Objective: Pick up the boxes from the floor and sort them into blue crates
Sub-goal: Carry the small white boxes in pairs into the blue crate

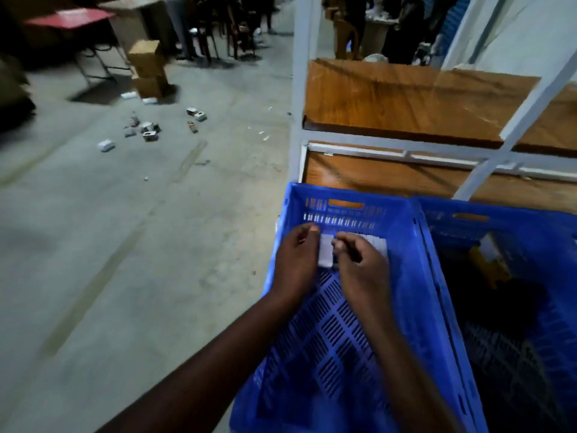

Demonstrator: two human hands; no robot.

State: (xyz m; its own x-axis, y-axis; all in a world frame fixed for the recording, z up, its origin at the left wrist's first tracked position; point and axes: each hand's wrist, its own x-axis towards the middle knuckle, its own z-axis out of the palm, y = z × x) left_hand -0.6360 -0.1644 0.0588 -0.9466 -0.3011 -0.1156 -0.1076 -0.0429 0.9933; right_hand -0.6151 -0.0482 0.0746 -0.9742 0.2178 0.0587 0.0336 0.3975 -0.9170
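Note:
Both my hands are inside the left blue crate, near its far wall. A small white box stands between them, with my left hand on its left side and my right hand on its right. A row of white boxes lines the crate's far wall behind my right hand. A second blue crate sits to the right, holding a yellow box. Several small boxes lie scattered on the concrete floor far to the left.
A white metal rack with wooden shelves stands behind the crates. Stacked cardboard cartons and a red table are at the far back left. People's legs and chairs show at the top.

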